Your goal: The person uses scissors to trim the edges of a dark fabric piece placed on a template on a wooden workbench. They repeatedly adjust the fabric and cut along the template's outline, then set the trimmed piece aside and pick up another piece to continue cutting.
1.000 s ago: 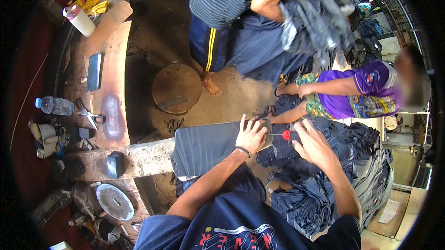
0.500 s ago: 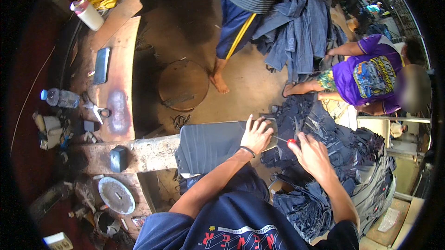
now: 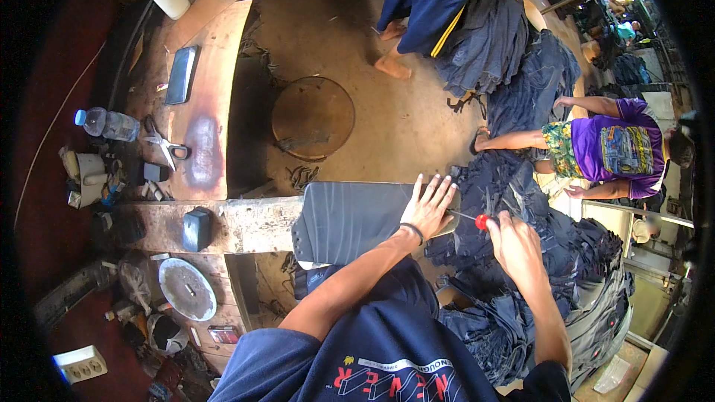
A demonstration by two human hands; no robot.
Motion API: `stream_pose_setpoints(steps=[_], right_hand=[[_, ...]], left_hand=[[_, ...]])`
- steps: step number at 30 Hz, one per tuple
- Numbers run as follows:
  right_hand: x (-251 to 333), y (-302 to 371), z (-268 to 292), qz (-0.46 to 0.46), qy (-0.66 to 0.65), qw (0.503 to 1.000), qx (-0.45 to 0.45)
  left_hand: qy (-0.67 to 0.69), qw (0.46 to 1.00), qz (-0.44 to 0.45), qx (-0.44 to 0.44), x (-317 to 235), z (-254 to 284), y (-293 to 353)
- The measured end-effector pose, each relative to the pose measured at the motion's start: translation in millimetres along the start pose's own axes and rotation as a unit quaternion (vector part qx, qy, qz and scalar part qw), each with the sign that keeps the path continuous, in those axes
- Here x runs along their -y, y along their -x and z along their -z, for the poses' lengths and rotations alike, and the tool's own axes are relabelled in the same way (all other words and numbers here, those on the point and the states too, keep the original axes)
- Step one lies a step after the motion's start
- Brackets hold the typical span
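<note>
My left hand [image 3: 430, 210] lies flat on the right end of a long dark padded board [image 3: 357, 217], fingers stretched out and a dark band round the wrist. Pale curved streaks run across the board. Just to its right, my right hand [image 3: 514, 242] is closed round a screwdriver-like tool [image 3: 482, 221] with a red handle and thin metal shaft. The shaft points left toward the board's end, close to my left fingers; its tip is hard to make out. Dark denim pieces [image 3: 495, 186] are heaped beyond and below my right hand.
The board rests on a wooden beam [image 3: 253, 227] bearing a dark block [image 3: 196, 229]. A worktop [image 3: 216, 74] at left holds scissors [image 3: 165, 141], a phone [image 3: 181, 76] and bottles. Two people stand by denim piles [image 3: 532, 78] at upper right. A round lid [image 3: 313, 117] lies on the floor.
The view has shifted, so most things sit farther right. My left fingers are straighter on the board. The striped-shirt person has stepped, showing both feet, and the purple-shirt person stands farther off.
</note>
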State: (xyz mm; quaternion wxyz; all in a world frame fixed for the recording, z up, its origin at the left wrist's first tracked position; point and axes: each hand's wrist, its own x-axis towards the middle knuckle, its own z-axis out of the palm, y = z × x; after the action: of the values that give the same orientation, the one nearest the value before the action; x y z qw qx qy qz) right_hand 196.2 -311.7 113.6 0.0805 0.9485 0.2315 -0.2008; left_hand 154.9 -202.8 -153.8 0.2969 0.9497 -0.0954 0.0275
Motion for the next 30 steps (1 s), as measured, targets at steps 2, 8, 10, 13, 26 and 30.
stream_pose_setpoints(steps=[2,8,10,13,26,30], right_hand=[[-3,-1,2,-0.014,0.001,1.000,0.025],[-2,-1,2,0.048,0.042,0.998,0.000],[2,-7,-2,-0.032,0.030,0.996,0.072],[0,-10,-3,-0.016,0.014,0.999,0.045],[-17,-5,-2,0.084,-0.026,0.996,-0.013],[-20,-6,-8,0.100,0.027,0.994,-0.027]], left_hand=[[-0.002,1.000,0.005,0.023,0,0,-1],[0.008,0.998,0.031,0.046,-2,-1,-5],[0.005,0.997,0.041,0.067,-1,-2,-5],[0.000,0.997,0.041,0.072,-1,-3,-6],[-0.016,0.998,0.039,0.051,-4,-2,-4],[-0.014,0.998,0.041,0.047,-3,-4,-6]])
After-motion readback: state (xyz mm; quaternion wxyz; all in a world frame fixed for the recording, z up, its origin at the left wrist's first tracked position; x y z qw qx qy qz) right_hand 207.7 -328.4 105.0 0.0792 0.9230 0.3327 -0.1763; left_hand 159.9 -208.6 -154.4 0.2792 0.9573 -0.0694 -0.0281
